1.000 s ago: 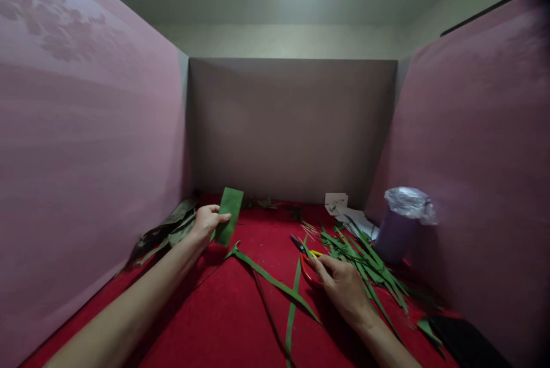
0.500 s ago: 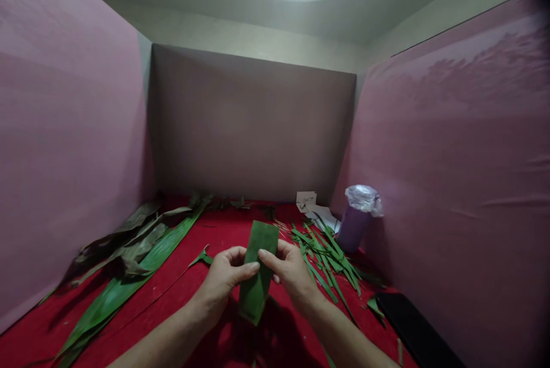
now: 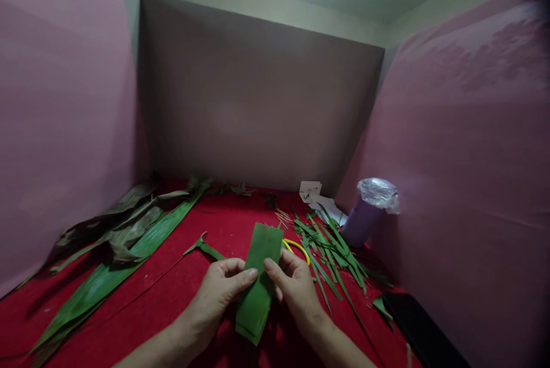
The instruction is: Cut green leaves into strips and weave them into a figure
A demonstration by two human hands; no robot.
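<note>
Between my two hands is a folded strip of green leaf (image 3: pixel 259 247), tilted with its top leaning right, above a red cloth (image 3: pixel 172 288). My left hand (image 3: pixel 221 288) pinches its left edge, thumb on the front face. On the right edge, my right hand (image 3: pixel 294 282) pinches it the same way, its thumb also in front. The fingers behind the leaf are partly hidden. Just behind my right hand, a yellow loop (image 3: pixel 301 249) shows, perhaps a scissors handle; the rest is covered.
Long green leaves (image 3: pixel 116 279) and dried brown leaves (image 3: pixel 124 236) lie at left. Cut green strips (image 3: pixel 330 247) are heaped at right, near thin sticks (image 3: pixel 283 217), white papers (image 3: pixel 329 210) and a purple bin (image 3: pixel 363 222) with a plastic liner. A black phone-like object (image 3: pixel 423 328) lies front right.
My view has tipped downward. Both hands still pinch the leaf strip, which sits slightly lower in the picture. The yellow loop has come into sight beside my right hand.
</note>
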